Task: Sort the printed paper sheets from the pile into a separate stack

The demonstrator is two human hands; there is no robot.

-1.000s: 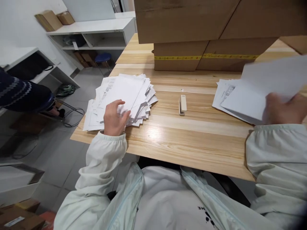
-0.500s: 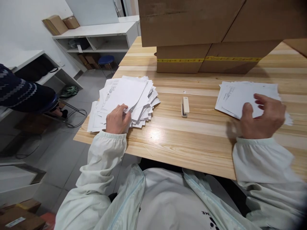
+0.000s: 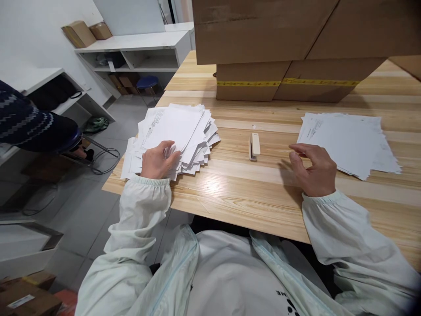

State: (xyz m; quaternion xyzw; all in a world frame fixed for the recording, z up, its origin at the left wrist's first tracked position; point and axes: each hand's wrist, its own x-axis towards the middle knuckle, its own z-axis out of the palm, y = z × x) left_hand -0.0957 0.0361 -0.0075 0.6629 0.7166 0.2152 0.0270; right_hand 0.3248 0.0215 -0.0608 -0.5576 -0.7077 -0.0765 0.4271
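On the left part of the table lies a thick, uneven pile of white paper sheets (image 3: pixel 180 127), some with print on them. My left hand (image 3: pixel 158 160) rests at the near edge of this pile, fingers curved and apart, gripping nothing that I can see. A flatter, fanned stack of papers (image 3: pixel 350 142) lies on the right. Just left of that stack, my right hand (image 3: pixel 313 169) hovers above the wood with thumb and fingers apart and nothing between them. A cream stapler (image 3: pixel 254 146) stands between the two piles, apart from both hands.
Large cardboard boxes (image 3: pixel 250 81) are stacked at the back of the wooden table (image 3: pixel 226 193). Beyond its left edge a person in a patterned dark sweater (image 3: pixel 29 118) sits on a stool. White shelves (image 3: pixel 134 41) and a blue stool (image 3: pixel 147 82) stand farther off.
My right hand has moved left, from above the right stack to the bare wood beside it. My left hand has shifted only slightly at its pile.
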